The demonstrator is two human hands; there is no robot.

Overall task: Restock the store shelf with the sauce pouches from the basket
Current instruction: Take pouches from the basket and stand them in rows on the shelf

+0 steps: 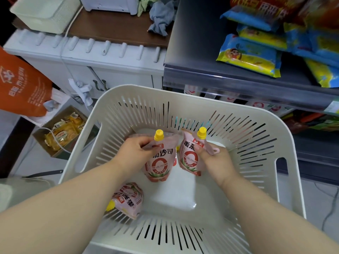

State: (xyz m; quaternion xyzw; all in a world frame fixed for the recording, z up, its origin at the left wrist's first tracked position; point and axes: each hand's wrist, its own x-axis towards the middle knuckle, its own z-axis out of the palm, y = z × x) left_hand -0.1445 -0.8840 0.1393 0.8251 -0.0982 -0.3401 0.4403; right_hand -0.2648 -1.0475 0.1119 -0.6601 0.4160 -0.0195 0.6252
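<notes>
Both hands grip sauce pouches inside the basket

The left hand [135, 150] pinches the top of the left sauce pouch [160, 163], printed "沙司" above a large red "0". The right hand [215, 159] clasps the right sauce pouch [189, 159]; its thumb covers all but "番" of the title. Both are upright with yellow caps. A third sauce pouch [128, 197] lies near-left in the white slotted basket [256, 114], its print inverted. On the store shelf [201, 70], the snack packs [249, 54] are too blurred to read
</notes>
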